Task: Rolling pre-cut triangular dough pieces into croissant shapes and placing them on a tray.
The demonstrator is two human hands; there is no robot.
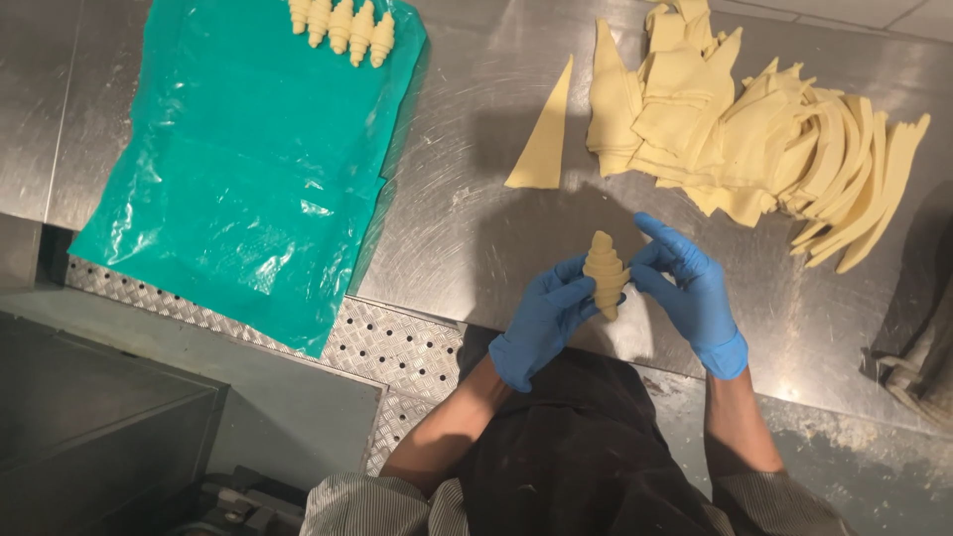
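Both my hands wear blue gloves and hold one rolled raw croissant (604, 274) upright between them, just above the steel table's near edge. My left hand (544, 320) grips its lower left side. The fingers of my right hand (690, 288) touch its right side. A single dough triangle (545, 140) lies flat on the steel table (467, 228) beyond my hands. To its right a big pile of cut dough triangles (754, 134) is heaped. Several rolled croissants (340, 25) stand in a row at the far end of a green plastic sheet (248, 169).
The green sheet covers a tray on the left and hangs over a perforated metal ledge (387, 342). A dark cloth (918, 352) lies at the right edge. A dark cabinet (99, 427) stands below on the left. My dark apron (581, 447) fills the bottom centre.
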